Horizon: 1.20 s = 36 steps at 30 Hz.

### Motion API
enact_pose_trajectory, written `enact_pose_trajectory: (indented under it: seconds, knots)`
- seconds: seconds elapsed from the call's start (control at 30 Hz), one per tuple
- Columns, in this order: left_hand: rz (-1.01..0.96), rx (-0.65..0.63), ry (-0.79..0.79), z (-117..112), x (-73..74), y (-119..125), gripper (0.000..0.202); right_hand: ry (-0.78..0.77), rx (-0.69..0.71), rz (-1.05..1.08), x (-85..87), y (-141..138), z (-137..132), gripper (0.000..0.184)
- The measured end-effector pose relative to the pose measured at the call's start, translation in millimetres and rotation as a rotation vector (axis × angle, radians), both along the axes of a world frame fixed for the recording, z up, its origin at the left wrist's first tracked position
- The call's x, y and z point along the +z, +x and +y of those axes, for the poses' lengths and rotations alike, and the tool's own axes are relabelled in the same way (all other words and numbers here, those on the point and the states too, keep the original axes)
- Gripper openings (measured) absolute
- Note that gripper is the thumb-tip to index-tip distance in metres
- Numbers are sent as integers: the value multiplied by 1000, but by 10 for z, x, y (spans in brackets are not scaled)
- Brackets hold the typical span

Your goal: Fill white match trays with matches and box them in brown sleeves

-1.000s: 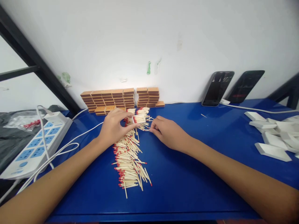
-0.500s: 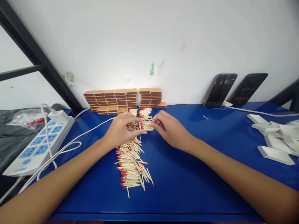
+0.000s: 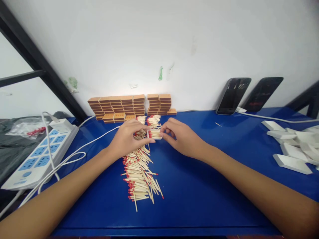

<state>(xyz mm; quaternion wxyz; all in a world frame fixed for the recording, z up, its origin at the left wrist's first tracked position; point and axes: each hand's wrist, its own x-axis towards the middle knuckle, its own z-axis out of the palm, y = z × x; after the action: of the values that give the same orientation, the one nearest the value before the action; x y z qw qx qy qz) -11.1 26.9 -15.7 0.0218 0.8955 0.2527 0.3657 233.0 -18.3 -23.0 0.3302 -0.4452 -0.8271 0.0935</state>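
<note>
A small white matchbox tray (image 3: 155, 136), filled with red-headed matches, is between my two hands. My left hand (image 3: 126, 136) holds its left end, thumb along the near side and fingers at the far side. At the tray's right end, my right hand (image 3: 178, 135) pinches with thumb and forefinger, the other fingers curled. A long heap of loose matches (image 3: 138, 176) spreads over the blue table (image 3: 199, 196) below and under my left hand. More matches (image 3: 154, 120) lie behind the tray.
Stacked matchboxes (image 3: 117, 106) line the wall, with a shorter stack (image 3: 159, 103) beside them. A white power strip (image 3: 41, 152) and cables are at the left. Two phones (image 3: 234, 96) lean on the wall at right, near white angular blocks (image 3: 291, 164).
The view has shifted slightly. Both hands stay around the tray in nearly the same pose, and its matches show a little more plainly.
</note>
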Motion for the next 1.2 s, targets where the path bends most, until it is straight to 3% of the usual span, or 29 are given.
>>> enact_pose_trajectory:
  seconds: [0.13, 0.27, 0.43, 0.7, 1.0, 1.2]
  knots:
    - [-25, 125, 12, 32, -14, -25, 41, 6, -121, -13, -5, 53, 62, 11]
    - [-35, 221, 40, 77, -23, -57, 40, -124, -133, -205, -19, 152, 132, 8]
    - [-18, 224, 58, 81, -29, -67, 40, -218, -93, -254, -30, 144, 102, 13]
    - [-7, 233, 58, 73, -47, -63, 39, -199, 54, -59, -91, -91, -11, 11]
    - [-13, 209, 66, 72, -34, -57, 37, -153, -126, 30, -124, -309, 98, 12]
    - [-14, 241, 92, 83, -17, -72, 33, -205, -141, -11, -77, -364, 89, 9]
